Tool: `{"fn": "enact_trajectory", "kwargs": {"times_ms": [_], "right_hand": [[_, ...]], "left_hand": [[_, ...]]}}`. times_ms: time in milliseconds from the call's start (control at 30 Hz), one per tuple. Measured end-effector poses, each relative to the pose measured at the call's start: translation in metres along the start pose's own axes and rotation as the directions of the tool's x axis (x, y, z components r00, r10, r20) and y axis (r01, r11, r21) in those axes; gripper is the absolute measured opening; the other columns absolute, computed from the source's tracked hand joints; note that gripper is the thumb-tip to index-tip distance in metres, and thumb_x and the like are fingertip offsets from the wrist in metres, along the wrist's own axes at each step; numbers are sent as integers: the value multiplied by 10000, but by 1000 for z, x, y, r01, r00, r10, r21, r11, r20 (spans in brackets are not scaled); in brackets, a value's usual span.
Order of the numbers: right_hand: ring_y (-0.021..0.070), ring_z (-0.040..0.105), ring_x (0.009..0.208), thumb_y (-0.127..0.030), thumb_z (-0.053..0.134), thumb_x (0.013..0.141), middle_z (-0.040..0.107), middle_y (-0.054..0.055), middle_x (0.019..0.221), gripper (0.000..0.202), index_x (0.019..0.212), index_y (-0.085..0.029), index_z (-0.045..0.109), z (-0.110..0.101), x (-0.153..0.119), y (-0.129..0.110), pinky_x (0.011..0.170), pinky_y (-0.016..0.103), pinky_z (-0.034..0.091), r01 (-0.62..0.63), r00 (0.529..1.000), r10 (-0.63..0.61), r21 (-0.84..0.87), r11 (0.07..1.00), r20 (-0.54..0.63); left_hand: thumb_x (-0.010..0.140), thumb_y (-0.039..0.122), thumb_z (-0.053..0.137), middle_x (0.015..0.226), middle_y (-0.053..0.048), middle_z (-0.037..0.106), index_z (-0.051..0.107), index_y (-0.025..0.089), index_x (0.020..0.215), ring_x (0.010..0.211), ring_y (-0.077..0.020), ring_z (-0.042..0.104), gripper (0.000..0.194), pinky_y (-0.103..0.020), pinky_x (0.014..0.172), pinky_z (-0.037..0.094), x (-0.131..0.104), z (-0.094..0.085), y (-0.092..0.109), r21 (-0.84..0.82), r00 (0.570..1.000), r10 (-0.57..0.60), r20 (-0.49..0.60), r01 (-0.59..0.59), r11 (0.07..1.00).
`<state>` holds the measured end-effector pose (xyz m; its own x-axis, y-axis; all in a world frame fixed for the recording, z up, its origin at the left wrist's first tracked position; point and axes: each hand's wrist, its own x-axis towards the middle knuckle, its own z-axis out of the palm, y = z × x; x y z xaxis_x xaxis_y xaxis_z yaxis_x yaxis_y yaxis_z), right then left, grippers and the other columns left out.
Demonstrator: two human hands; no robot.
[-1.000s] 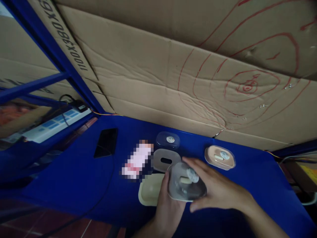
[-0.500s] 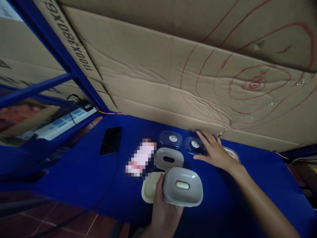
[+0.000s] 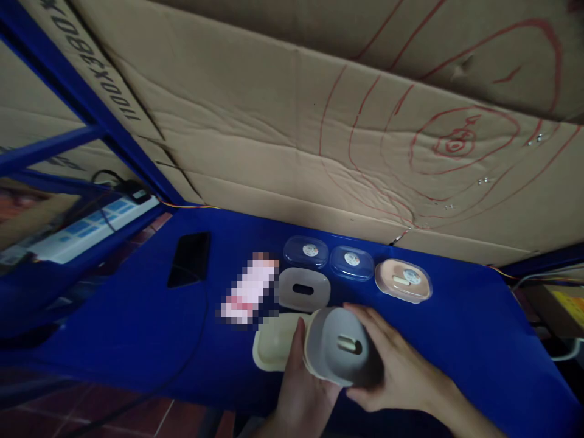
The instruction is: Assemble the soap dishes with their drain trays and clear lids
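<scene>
My left hand (image 3: 301,380) is closed around a cream-edged oval dish (image 3: 309,347), with its thumb on the left side. Within that dish sits a grey slotted dish (image 3: 331,340), tilted, with cream showing through part of its slot. My right hand (image 3: 387,359) grips the grey slotted dish from the right, fingers at the far edge and thumb near the front. Left of them lies a cream tray (image 3: 274,344) on the table. Just behind is a second grey slotted dish (image 3: 303,289).
Two clear lids (image 3: 306,252) with round labels lie at the back of the blue table (image 3: 137,304), beside a lidded pink dish (image 3: 404,281). Left are a blurred-out pink-white item (image 3: 250,289), a black phone (image 3: 188,260) with a cable and a power strip (image 3: 91,231). Cardboard (image 3: 255,152) stands behind.
My right hand has come back from over the clear lids and taken hold of the grey slotted dish, which is now tilted. The lidded pink dish is fully in sight.
</scene>
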<state>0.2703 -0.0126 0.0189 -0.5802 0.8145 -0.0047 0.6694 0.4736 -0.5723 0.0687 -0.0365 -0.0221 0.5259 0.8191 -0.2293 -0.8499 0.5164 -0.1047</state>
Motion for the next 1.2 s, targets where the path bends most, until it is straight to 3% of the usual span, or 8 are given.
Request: {"fn": "enact_trajectory", "kwargs": {"times_ms": [133,333,533,667,767,867,1033,1200], "right_hand": [[388,395,1479,-448,766,788,357,158,1633,1088,1641,-268,115,-14,5,33,1166,572,416,-20,990,15,-38,999,-142],[372,507,1342,-466,723,873,521,163,1464,761,1541,-257,424,-12,43,81,1134,602,397,-42,994,15,-247,968,-111],[332,465,1403,-501,631,974,485,134,1533,686,1578,-300,376,-10,34,61,1167,580,370,4,998,-20,-233,973,-66],[352,352,1507,-638,703,881,353,100,1658,910,1623,-317,284,-6,-1,18,1199,548,372,106,991,-92,-142,984,100],[308,418,1478,-494,737,901,406,73,1638,833,1604,-312,330,8,-20,2,1195,488,411,126,975,-101,-115,985,200],[253,485,1430,-314,648,978,523,60,1553,584,1529,-293,454,19,-25,9,1190,453,430,64,988,-45,-123,990,151],[223,523,1398,-281,602,1018,589,38,1483,457,1469,-316,535,25,-23,18,1158,412,476,135,980,-119,-95,986,159],[268,507,1416,-349,633,1001,552,61,1521,507,1492,-348,507,-12,-17,65,1150,488,462,75,994,-90,-189,979,-69]], "left_hand": [[1025,537,462,1318,-12,746,716,188,1282,1421,-262,535,503,-409,1247,339,-7,-7,-3,-30,990,-22,-142,18,999],[991,544,537,1219,-61,796,694,181,1310,1279,-281,662,508,-418,1160,445,-24,-36,-15,-14,914,-101,-393,104,995],[982,502,578,1230,-52,793,696,203,1304,1275,-265,664,455,-399,1143,454,-23,-46,-18,44,892,-28,-451,54,998],[1004,507,532,1301,-65,759,716,196,1291,1357,-267,598,461,-419,1216,363,-17,-54,-18,65,939,16,-345,7,998],[992,576,515,1429,-29,679,711,259,1311,1437,-249,515,491,-404,1249,296,-16,-62,-17,108,980,-22,-199,44,993],[912,642,613,1488,-32,628,667,302,1364,1464,-256,481,568,-411,1248,277,-24,-71,-12,139,972,-173,-156,195,971],[838,582,745,1455,-84,646,676,255,1339,1431,-281,523,602,-436,1213,316,-45,-86,-1,275,893,-411,-182,448,851],[868,516,705,1406,-119,686,701,185,1315,1384,-316,570,556,-455,1202,326,-49,-66,-1,415,887,-426,-177,460,785]]}}
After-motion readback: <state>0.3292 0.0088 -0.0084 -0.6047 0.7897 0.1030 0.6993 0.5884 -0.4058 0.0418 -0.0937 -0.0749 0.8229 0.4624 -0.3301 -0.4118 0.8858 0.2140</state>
